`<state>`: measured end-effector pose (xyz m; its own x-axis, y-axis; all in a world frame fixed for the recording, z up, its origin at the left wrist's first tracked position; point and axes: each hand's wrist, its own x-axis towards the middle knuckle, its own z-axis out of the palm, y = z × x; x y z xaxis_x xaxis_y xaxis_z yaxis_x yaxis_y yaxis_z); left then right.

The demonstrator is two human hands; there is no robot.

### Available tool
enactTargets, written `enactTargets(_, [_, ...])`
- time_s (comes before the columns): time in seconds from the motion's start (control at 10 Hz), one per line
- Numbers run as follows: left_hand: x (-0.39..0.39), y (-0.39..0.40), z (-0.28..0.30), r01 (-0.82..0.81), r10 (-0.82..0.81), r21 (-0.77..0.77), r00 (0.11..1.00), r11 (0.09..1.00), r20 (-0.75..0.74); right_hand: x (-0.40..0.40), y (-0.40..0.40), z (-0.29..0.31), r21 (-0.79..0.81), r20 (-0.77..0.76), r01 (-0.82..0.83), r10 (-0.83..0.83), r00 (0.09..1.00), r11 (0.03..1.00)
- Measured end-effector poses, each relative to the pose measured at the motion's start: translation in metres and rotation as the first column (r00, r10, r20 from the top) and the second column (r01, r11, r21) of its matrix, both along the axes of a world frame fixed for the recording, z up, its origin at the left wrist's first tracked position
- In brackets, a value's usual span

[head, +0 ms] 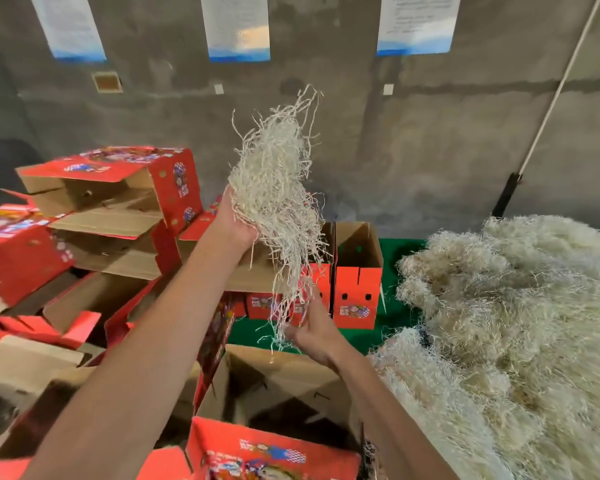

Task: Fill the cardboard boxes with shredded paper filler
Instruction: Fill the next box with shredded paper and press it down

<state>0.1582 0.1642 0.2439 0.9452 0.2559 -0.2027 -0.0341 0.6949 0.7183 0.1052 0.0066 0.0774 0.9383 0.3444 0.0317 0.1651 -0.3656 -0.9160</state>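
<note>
My left hand (234,223) is raised and grips a bundle of pale shredded paper (274,188) whose strands trail downward. Lower down, my right hand (314,332) has its fingers on the hanging ends of that bundle. Directly below both hands stands an open cardboard box (284,386), brown inside and red with printed pictures outside, flaps up. A big heap of shredded paper (520,323) fills the right side.
Several red printed boxes (118,206) lie stacked and tipped on the left, some open toward me. Two more upright open boxes (357,271) stand behind on a green surface (395,306). A concrete wall with posted sheets is behind; a white pole (551,105) leans at right.
</note>
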Motion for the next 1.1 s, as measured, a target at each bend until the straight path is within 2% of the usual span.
enactTargets(0.1, [-0.007, -0.018, 0.017, 0.121, -0.113, -0.032, 0.976, 0.992, 0.187, 0.011, 0.014, 0.003, -0.055, 0.073, 0.076, -0.072, 0.995, 0.996])
enactTargets(0.2, [-0.009, -0.014, 0.020, 0.130, -0.137, 0.050, 0.975, 0.990, 0.172, 0.025, 0.004, -0.013, -0.095, 0.061, 0.156, -0.151, 0.987, 0.983])
enactTargets(0.3, [0.000, 0.014, 0.016, 0.052, -0.054, 0.031, 0.997, 0.998, 0.058, 0.038, -0.028, -0.039, -0.150, 0.080, 0.360, -0.352, 0.933, 0.921])
enactTargets(0.4, [0.008, 0.038, 0.017, -0.052, 0.053, 0.082, 0.999, 0.995, -0.006, 0.042, -0.065, -0.069, -0.173, -0.005, 0.444, -0.452, 0.892, 0.879])
enactTargets(0.5, [0.022, 0.053, 0.018, -0.059, 0.064, -0.071, 0.995, 0.996, 0.078, 0.043, -0.103, -0.098, -0.305, -0.022, 0.523, -0.555, 0.831, 0.796])
enactTargets(0.6, [0.025, 0.055, 0.019, -0.052, 0.064, -0.107, 0.992, 0.993, 0.112, 0.037, -0.133, -0.115, -0.449, -0.053, 0.547, -0.633, 0.773, 0.706])
enactTargets(0.7, [0.026, 0.046, 0.022, -0.024, 0.041, -0.117, 0.989, 0.993, 0.144, 0.031, -0.131, -0.103, -0.743, -0.080, 0.358, -0.606, 0.792, 0.565])
enactTargets(0.8, [0.027, 0.034, 0.028, 0.001, 0.017, -0.091, 0.980, 0.996, 0.201, 0.033, -0.098, -0.059, -0.711, 0.028, 0.351, -0.473, 0.880, 0.610])
enactTargets(0.9, [0.029, 0.025, 0.039, -0.007, 0.030, -0.093, 0.970, 0.996, 0.243, 0.030, -0.061, -0.020, -0.255, 0.083, 0.243, -0.229, 0.970, 0.936])
enactTargets(1.0, [0.029, 0.017, 0.044, 0.007, 0.025, -0.142, 0.974, 0.990, 0.224, 0.018, -0.028, -0.004, 0.019, -0.107, -0.075, 0.076, 0.991, 0.997])
enactTargets(1.1, [0.027, 0.018, 0.040, 0.007, 0.022, -0.139, 0.979, 0.990, 0.201, 0.019, -0.010, -0.016, 0.094, -0.170, -0.095, 0.111, 0.979, 0.991])
